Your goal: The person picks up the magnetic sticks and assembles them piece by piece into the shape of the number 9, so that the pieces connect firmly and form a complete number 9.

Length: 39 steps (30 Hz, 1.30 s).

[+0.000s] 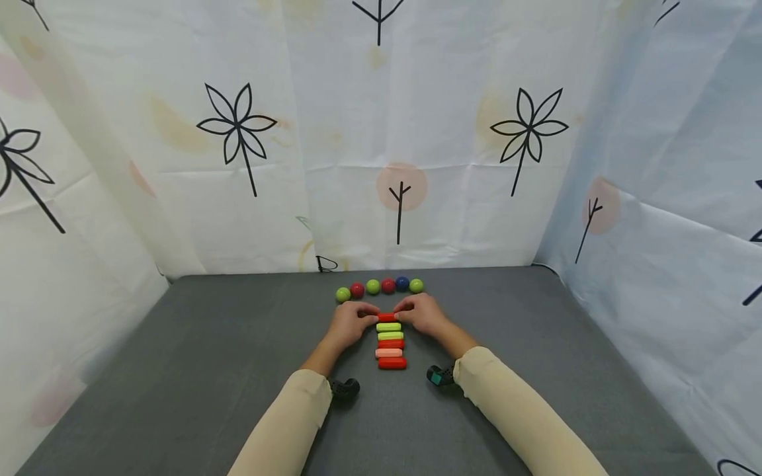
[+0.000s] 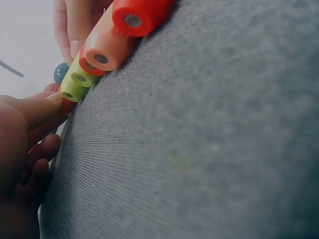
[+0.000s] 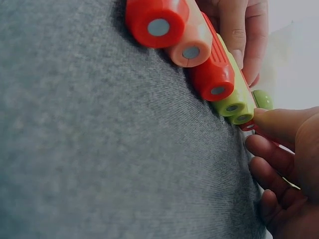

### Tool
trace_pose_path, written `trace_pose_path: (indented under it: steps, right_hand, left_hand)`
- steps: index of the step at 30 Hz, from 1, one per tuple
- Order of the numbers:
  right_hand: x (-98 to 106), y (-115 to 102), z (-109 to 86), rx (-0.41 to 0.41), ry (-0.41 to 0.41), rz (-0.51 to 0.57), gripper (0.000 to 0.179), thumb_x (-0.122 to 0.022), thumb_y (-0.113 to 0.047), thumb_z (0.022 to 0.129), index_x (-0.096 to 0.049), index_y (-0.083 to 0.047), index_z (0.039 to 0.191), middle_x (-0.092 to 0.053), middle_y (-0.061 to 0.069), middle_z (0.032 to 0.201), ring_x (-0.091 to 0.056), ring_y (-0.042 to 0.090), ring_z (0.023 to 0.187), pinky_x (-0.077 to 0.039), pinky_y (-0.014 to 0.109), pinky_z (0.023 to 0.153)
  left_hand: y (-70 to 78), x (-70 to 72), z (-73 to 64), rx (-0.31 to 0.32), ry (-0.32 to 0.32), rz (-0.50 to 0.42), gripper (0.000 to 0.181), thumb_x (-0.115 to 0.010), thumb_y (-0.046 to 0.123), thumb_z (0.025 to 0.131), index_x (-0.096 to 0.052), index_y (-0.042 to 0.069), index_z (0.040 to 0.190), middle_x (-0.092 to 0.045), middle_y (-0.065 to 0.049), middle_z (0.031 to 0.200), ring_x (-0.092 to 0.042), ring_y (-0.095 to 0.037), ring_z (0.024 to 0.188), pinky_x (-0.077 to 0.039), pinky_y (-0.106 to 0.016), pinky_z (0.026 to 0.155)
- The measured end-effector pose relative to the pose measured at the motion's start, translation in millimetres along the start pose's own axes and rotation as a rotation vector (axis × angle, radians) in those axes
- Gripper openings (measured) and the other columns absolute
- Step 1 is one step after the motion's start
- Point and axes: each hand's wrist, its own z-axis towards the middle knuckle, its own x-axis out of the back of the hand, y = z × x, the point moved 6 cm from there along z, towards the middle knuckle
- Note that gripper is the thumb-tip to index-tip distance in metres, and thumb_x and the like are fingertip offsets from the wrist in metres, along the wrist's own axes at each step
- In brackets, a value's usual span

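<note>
Several short magnetic rods with metal ends lie side by side in a column on the grey table. The farthest, a red rod [image 1: 387, 317], is pinched by my left hand [image 1: 348, 322] at its left end and by my right hand [image 1: 421, 313] at its right end. Nearer me follow two yellow-green rods [image 1: 389, 327], a red rod [image 1: 390, 344], a pink rod [image 1: 389, 354] and the nearest red rod [image 1: 392, 363]. In the right wrist view, the fingers [image 3: 279, 122] of my right hand partly cover the farthest rod.
Behind the column, a slightly curved row of balls holds green balls [image 1: 372, 287], red balls [image 1: 388, 285] and one blue ball [image 1: 402, 284]. The grey table [image 1: 238, 357] meets a patterned white cloth [image 1: 333, 145] at the back. Black wrist devices [image 1: 344, 390] sit below both hands.
</note>
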Motion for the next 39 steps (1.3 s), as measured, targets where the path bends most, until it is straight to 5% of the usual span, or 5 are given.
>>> trace_pose_path:
  steps: [7,21,33,39]
  right_hand:
    - [0,-1,6.8,-0.006,0.038,-0.010,0.009,-0.073,-0.017,0.088,-0.077,-0.011,0.093,-0.070,-0.001,0.090,-0.059,0.015,0.078,-0.049,0.032,0.074]
    - [-1,0,13.5,-0.007,0.061,-0.055,0.010,-0.072,-0.019,0.089,-0.077,-0.012,0.095,-0.071,-0.001,0.092,-0.061,0.017,0.084,-0.049,0.035,0.077]
    - [-1,-3,11.2,0.000,0.046,-0.053,0.011,-0.072,-0.020,0.090,-0.077,-0.012,0.096,-0.070,-0.001,0.092,-0.060,0.017,0.082,-0.050,0.034,0.075]
    - [3,-3,11.1,0.008,0.074,-0.056,0.009,-0.071,-0.016,0.090,-0.076,-0.011,0.095,-0.069,0.000,0.092,-0.060,0.017,0.082,-0.050,0.034,0.076]
  left_hand:
    - [-2.0,0.2,7.6,-0.014,0.046,0.036,0.013,-0.074,0.016,0.088,-0.077,0.012,0.099,-0.072,-0.001,0.097,-0.065,-0.021,0.091,-0.050,-0.040,0.081]
    - [-3.3,-2.8,10.8,0.088,0.037,0.148,0.023,-0.076,0.028,0.086,-0.076,0.020,0.108,-0.071,0.001,0.107,-0.064,-0.023,0.102,-0.048,-0.043,0.086]
    - [-2.8,-9.3,18.3,0.097,-0.054,0.314,0.030,-0.075,0.036,0.086,-0.074,0.026,0.115,-0.065,0.004,0.111,-0.060,-0.018,0.105,-0.049,-0.043,0.085]
    - [-3.5,-11.0,19.2,0.097,-0.061,0.315,0.028,-0.074,0.035,0.087,-0.075,0.024,0.113,-0.064,0.004,0.106,-0.061,-0.017,0.101,-0.049,-0.041,0.083]
